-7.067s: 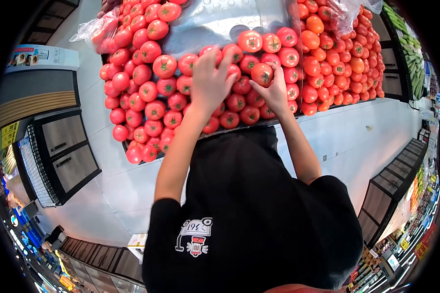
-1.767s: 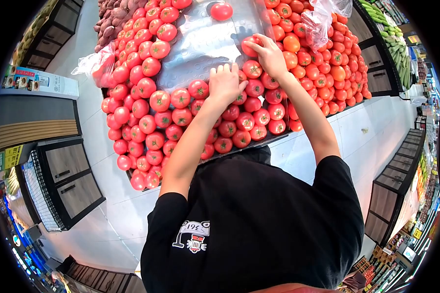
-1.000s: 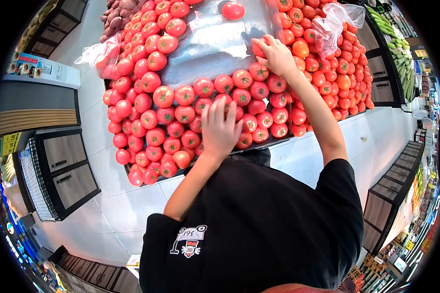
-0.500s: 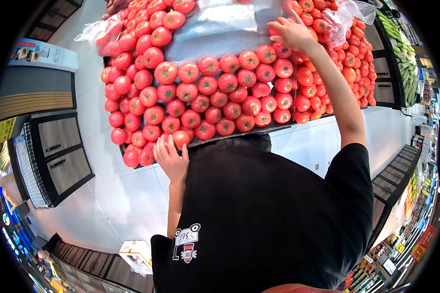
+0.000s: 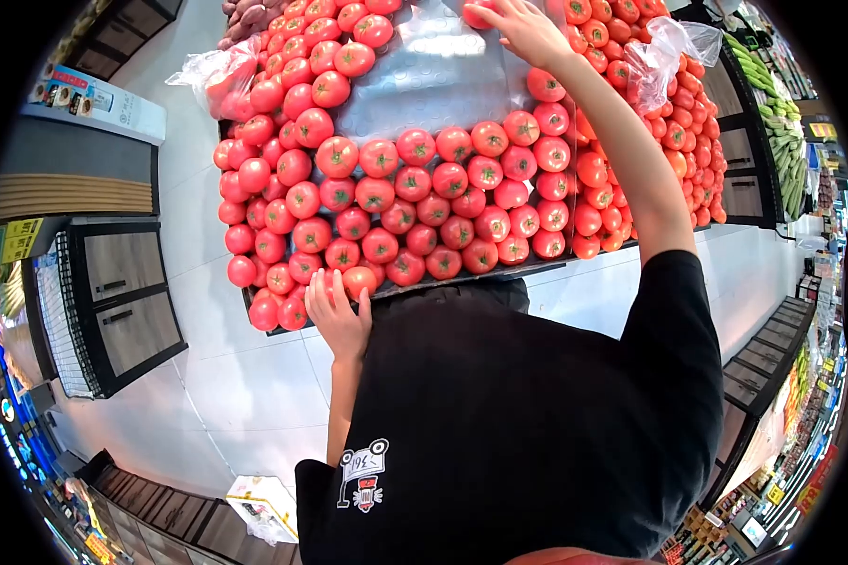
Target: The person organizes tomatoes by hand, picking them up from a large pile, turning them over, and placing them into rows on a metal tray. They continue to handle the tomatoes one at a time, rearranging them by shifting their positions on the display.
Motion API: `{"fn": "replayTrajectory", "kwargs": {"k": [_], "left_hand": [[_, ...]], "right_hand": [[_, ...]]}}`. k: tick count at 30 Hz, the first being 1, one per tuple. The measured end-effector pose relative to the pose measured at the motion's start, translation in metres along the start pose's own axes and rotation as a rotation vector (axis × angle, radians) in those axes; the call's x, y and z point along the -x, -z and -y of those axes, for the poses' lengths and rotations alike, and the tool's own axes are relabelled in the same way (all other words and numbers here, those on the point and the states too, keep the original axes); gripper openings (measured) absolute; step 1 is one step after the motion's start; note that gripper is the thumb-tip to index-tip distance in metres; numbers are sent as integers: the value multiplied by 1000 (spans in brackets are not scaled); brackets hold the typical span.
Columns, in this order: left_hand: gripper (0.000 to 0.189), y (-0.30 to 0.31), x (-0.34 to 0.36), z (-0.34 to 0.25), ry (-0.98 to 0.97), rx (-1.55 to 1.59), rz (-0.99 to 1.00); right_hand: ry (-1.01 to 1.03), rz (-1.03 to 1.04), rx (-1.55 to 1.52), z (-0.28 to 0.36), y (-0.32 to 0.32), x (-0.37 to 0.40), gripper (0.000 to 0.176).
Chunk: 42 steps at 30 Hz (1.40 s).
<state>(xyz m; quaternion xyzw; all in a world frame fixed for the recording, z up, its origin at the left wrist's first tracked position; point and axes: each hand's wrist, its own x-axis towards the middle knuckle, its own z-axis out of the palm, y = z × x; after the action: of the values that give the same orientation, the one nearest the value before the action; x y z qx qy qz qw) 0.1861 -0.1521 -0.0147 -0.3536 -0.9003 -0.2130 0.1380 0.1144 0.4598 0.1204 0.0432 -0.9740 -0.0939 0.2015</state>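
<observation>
Rows of red tomatoes (image 5: 399,216) with green stem ends fill the front of a display stand. Near its front left edge, my left hand (image 5: 341,318) has its fingers and thumb around a slightly orange tomato (image 5: 359,280). My right hand (image 5: 530,34) reaches to the far side of a bare grey dimpled liner (image 5: 415,89). Its fingertips lie over a lone tomato (image 5: 478,16), partly covered by them, while the thumb is apart from it. Below my right forearm, a single tomato (image 5: 545,85) sits at the right end above the front rows.
More tomatoes (image 5: 685,141) are heaped right of a divider. Clear plastic bags lie at the right (image 5: 658,62) and left (image 5: 219,80) of the stand. Wooden-fronted cabinets (image 5: 127,292) stand to the left. Long green vegetables (image 5: 773,122) are at the far right. A white carton (image 5: 262,504) rests behind.
My right hand has moved left and away from the right end of the rows to the lone far tomato, leaving a tomato there. My left hand keeps its place on its tomato. The view has shifted slightly.
</observation>
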Motion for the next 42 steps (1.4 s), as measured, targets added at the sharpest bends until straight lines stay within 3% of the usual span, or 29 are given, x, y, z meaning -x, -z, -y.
{"fn": "replayTrajectory", "kwargs": {"k": [3, 6, 7, 10, 11, 12, 15, 17, 18, 20, 22, 24, 26, 28, 29, 31, 32, 36, 40, 42], "left_hand": [[61, 1, -3, 1, 32, 22, -48], [61, 1, -2, -2, 66, 67, -90], [60, 1, -2, -4, 87, 99, -100], [52, 10, -29, -28, 180, 292, -132], [50, 11, -43, -37, 236, 425, -131], [47, 12, -61, -49, 293, 559, -132], [43, -4, -120, -80, 541, 1442, 85], [48, -7, -172, -103, 605, 1752, 356], [54, 2, -200, -120, 648, 1848, 495], [55, -3, -234, -140, 494, 1971, 601], [53, -14, -258, -160, 441, 1996, 624], [55, -36, -267, -173, 325, 1789, 536], [65, -64, -276, -183, 274, 1709, 475], [65, -98, -293, -179, 169, 1475, 560], [70, -132, -297, -180, 120, 1281, 429], [73, -129, -309, -192, 59, 928, 371], [75, -126, -314, -200, 29, 752, 343], [74, -153, -327, -225, -92, 559, 348], [82, -158, -326, -247, -129, 449, 390], [77, -161, -321, -250, -144, 452, 366]], "right_hand": [[-27, 236, -90, -1, 6, -27, 66], [-2, 136, -198, -18, -10, -35, 66], [-111, 186, -133, -27, -28, -31, 66], [-310, -64, -943, -27, -45, -28, 68], [-468, -64, -1108, -4, -20, -29, 70], [-491, -134, -1287, 16, -2, -26, 78], [-547, -149, -1461, 81, 52, -3, 76], [-506, -201, -1522, 115, 66, 14, 76], [-450, -293, -1563, 133, 66, 21, 77], [-374, -376, -1590, 162, 62, 37, 77], [-304, -341, -1199, 175, 54, 56, 78], [-285, -321, -1096, 179, 48, 73, 80], [-274, -109, -951, 171, 66, 83, 84], [-282, -16, -869, 147, 76, 91, 94], [-261, 58, -679, 131, 80, 94, 90], [-188, 144, -261, 98, 77, 100, 81], [-182, 111, -215, 84, 65, 107, 85], [-190, 252, -173, 44, 46, 122, 91], [-179, 328, -168, 35, 44, 122, 93], [-200, 354, -182, 33, 44, 122, 96]]}}
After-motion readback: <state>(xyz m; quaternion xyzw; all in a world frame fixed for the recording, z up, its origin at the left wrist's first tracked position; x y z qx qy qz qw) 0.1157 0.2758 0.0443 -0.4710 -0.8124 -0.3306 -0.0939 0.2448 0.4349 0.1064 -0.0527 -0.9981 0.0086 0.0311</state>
